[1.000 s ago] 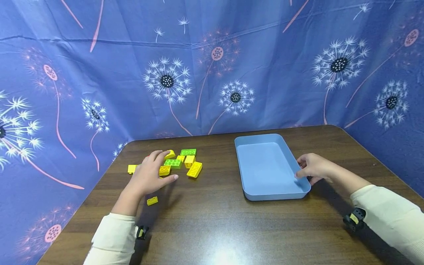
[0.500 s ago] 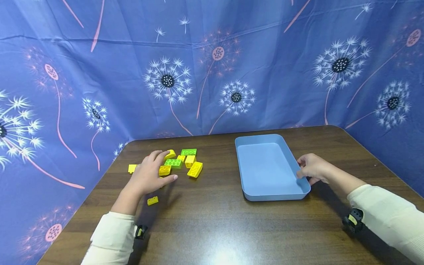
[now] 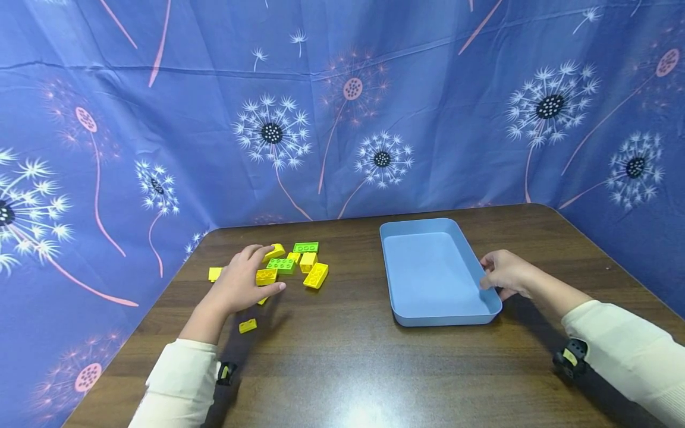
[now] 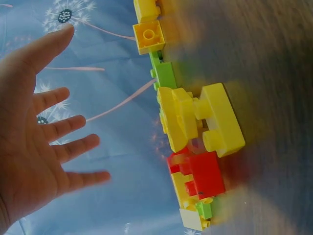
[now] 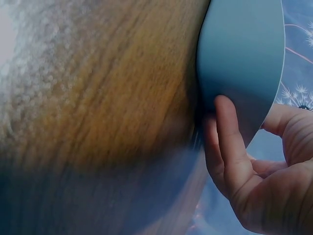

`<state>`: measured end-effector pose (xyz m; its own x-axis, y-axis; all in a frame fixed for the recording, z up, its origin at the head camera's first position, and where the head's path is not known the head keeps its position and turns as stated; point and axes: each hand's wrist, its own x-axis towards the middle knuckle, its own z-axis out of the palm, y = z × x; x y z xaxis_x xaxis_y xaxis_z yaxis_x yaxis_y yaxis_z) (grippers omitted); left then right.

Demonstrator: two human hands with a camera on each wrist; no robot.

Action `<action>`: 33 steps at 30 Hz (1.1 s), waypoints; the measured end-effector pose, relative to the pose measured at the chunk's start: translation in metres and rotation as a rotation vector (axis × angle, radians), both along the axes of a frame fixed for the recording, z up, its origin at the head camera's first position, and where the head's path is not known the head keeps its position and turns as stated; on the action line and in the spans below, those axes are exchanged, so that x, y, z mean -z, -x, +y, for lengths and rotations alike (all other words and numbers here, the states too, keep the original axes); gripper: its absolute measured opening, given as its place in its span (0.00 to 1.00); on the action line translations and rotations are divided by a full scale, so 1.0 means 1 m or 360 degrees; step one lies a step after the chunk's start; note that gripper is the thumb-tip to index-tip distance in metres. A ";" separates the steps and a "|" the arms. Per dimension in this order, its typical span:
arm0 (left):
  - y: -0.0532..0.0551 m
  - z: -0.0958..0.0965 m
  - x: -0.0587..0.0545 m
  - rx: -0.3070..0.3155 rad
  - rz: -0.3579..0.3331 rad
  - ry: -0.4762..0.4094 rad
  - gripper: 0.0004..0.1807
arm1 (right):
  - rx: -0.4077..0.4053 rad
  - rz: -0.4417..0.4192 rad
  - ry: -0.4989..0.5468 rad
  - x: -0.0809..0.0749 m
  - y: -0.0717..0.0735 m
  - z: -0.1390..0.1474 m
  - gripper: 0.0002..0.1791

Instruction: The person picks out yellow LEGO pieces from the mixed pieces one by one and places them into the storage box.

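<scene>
My left hand (image 3: 242, 282) hovers over the toy building bricks at the left, fingers spread and holding nothing; in the left wrist view the palm (image 4: 29, 166) is apart from them. Beneath and beyond it lie a green brick (image 3: 281, 266), an orange-yellow brick (image 3: 266, 276) and other yellow ones. A red brick (image 4: 206, 175), mostly hidden by the hand in the head view, shows in the left wrist view. My right hand (image 3: 508, 273) grips the right wall of a shallow blue tray (image 3: 428, 320), thumb over the rim inside. Its fingers (image 5: 230, 129) press the outer wall.
A small yellow brick (image 3: 248, 326) lies nearer than the group, and a yellow brick (image 3: 316, 276) sits at the group's right side. Another green brick (image 3: 306, 247) lies behind. The brown wooden table (image 3: 342, 356) ends at a blue dandelion-print cloth (image 3: 332, 148).
</scene>
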<state>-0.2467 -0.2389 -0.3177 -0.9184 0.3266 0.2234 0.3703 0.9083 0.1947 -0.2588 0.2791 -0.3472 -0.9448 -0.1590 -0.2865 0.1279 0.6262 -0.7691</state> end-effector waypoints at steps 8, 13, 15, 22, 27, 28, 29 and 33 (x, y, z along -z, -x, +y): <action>0.008 -0.004 0.002 0.0035 -0.0064 -0.0078 0.44 | 0.0001 0.0000 0.0000 0.001 0.001 0.000 0.30; 0.015 -0.008 0.005 0.0036 -0.0105 -0.0057 0.45 | -0.0006 0.0001 -0.0003 0.000 0.000 0.001 0.30; 0.019 -0.011 0.008 0.0030 -0.0120 -0.0045 0.44 | -0.0010 0.0002 0.0000 0.000 0.000 0.000 0.29; 0.034 -0.021 0.019 0.0009 -0.0216 -0.0044 0.39 | -0.0008 0.0004 0.0012 0.001 0.001 0.001 0.29; 0.043 -0.026 0.022 0.0032 -0.0293 0.0009 0.34 | -0.0028 -0.0005 0.0055 0.004 0.001 0.001 0.29; 0.044 -0.026 0.022 0.0046 -0.0299 0.0031 0.33 | -0.0030 -0.0005 0.0061 0.004 0.001 0.001 0.29; 0.046 -0.026 0.022 0.0060 -0.0305 0.0052 0.32 | -0.0032 -0.0005 0.0065 0.004 0.001 0.002 0.28; 0.054 -0.025 0.018 0.0131 -0.0308 0.0157 0.28 | -0.0033 0.0010 0.0039 0.004 0.001 0.003 0.27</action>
